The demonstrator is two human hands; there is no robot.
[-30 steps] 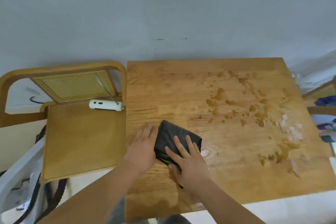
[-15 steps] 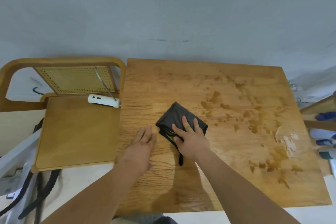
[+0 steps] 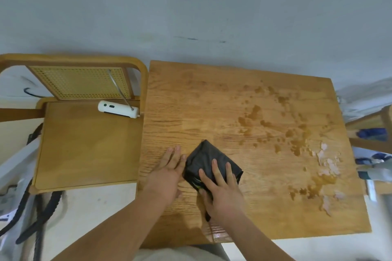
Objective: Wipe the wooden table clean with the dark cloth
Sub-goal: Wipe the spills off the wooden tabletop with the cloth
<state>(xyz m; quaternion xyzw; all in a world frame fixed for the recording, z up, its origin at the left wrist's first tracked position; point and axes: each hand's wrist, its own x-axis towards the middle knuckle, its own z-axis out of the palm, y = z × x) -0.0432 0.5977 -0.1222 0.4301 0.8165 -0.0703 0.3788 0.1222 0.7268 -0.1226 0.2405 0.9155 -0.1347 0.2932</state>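
I see my right grip pressed flat on the dark cloth, fingers spread apart and laid over its near right part, palm down, not clamped around it; the folded cloth sticks out ahead of the fingertips and to their left, and a thin dark end of it shows just behind the wrist. My left grip lies flat on the wooden counter just to the left of the cloth, fingers straight and a little apart, its thumb side touching or nearly touching the cloth's left edge; I cannot tell which. Well ahead and to the right of my right grip, brown spill marks dot the counter, and farther right lies a pale smeared patch near the counter's right edge. To the left of my left grip a wooden chair stands against the counter, with a white device on the far part of its seat
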